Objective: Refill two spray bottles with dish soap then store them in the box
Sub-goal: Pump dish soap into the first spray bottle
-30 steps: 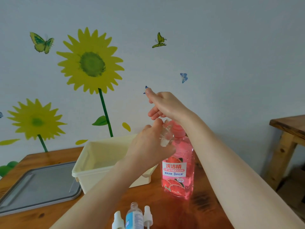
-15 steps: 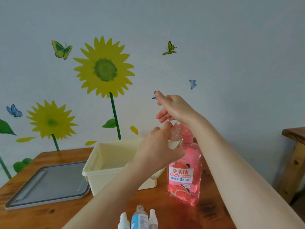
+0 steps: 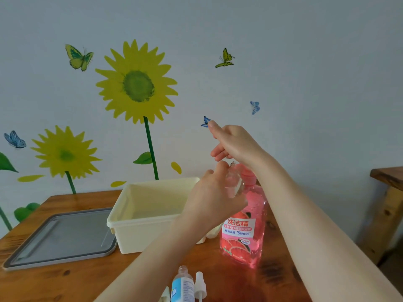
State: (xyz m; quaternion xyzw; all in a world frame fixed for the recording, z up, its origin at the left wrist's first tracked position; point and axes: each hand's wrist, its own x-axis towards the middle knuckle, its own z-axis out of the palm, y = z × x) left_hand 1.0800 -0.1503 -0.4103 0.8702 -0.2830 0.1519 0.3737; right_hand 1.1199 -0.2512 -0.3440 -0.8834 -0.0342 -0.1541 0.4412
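Nearest you, an uncapped spray bottle (image 3: 182, 284) stands by a loose sprayer head (image 3: 200, 286). Your left hand (image 3: 214, 198) grips a clear spray bottle (image 3: 234, 184) beside the pink dish soap bottle (image 3: 245, 232). Your right hand (image 3: 234, 143) presses its pump, fingers loose. Behind sits the cream box (image 3: 152, 214).

We see dish soap bottle (image 3: 244, 225): pink liquid, pink cap, white label with red characters, grapefruit-slice print; box (image 3: 139, 232): pale cream; lid (image 3: 58, 238): grey; table (image 3: 65, 282): reddish-brown wood with dark knots; spray bottle (image 3: 182, 284): clear, blue-and-white label; wall (image 3: 305, 62): pale grey-blue; yellow sunflower decals (image 3: 136, 82), green stems; butterflies (image 3: 79, 57) yellow-green and blue.
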